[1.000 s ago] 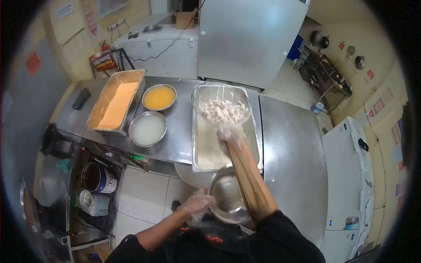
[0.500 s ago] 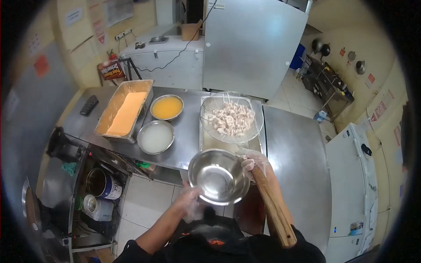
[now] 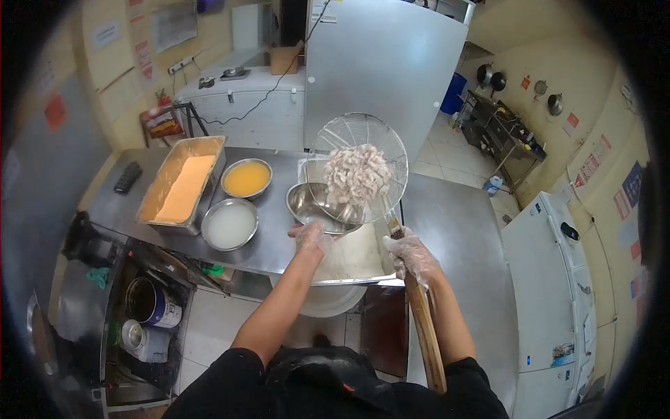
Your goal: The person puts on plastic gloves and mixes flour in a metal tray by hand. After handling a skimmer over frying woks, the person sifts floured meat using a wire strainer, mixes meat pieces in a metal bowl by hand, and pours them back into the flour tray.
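Observation:
My left hand point(image 3: 312, 239), in a clear plastic glove, grips the near rim of a steel mixing bowl point(image 3: 301, 204). Wrapped round the wooden handle point(image 3: 423, 325) of a large wire skimmer is my gloved right hand point(image 3: 413, 258). The skimmer's mesh basket point(image 3: 391, 199) is raised and carries a heap of small pale meat pieces point(image 3: 357, 173). It overlaps the bowl's right side in view, hiding part of it. Beneath both lies a shallow metal tray point(image 3: 335, 269) with a whitish bottom.
To the left stand a deep steel pan point(image 3: 148, 213) of orange powder, a bowl of yellow liquid point(image 3: 247, 179) and a bowl of whitish liquid point(image 3: 229, 225). The steel counter point(image 3: 453, 230) continues right. A tall metal cabinet point(image 3: 377, 63) stands behind.
My left hand has moved the bowl forward over the tray, under the skimmer. My right hand has lifted the skimmer with the meat off the tray and tilted it.

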